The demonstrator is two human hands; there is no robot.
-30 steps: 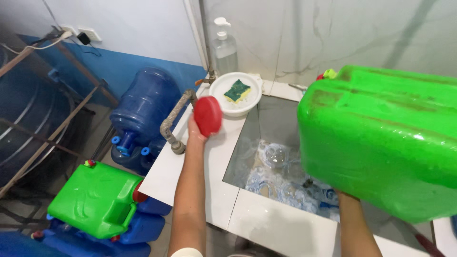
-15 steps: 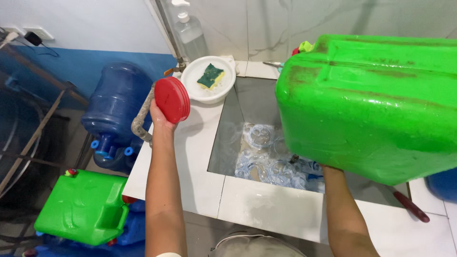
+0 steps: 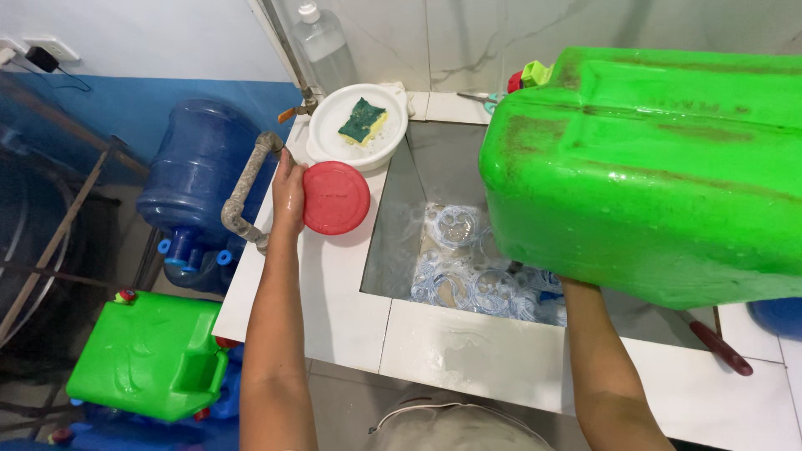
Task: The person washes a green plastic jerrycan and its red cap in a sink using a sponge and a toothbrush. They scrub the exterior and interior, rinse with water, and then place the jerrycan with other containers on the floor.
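Head view, left hand (image 3: 288, 194): its fingers are grasping a red lid (image 3: 336, 198) by the left edge, holding it flat-on above the white bench (image 3: 334, 309), near the bent pipe (image 3: 244, 194).
Head view, right hand: it is propping up a big green jug (image 3: 652, 167) from below; the hand is hidden under it, so I cannot tell its grip.
Key relation: the jug is lying right of the lid, long axis running left to right, over the sink (image 3: 434, 250).
Far side: a sponge (image 3: 361, 122) is sitting in a white bowl (image 3: 334, 142).

The right hand is hidden beneath the green jerrycan (image 3: 652, 167), whose right side runs past the frame edge; the can also covers part of the sink (image 3: 401, 225) and its spout stays unseen
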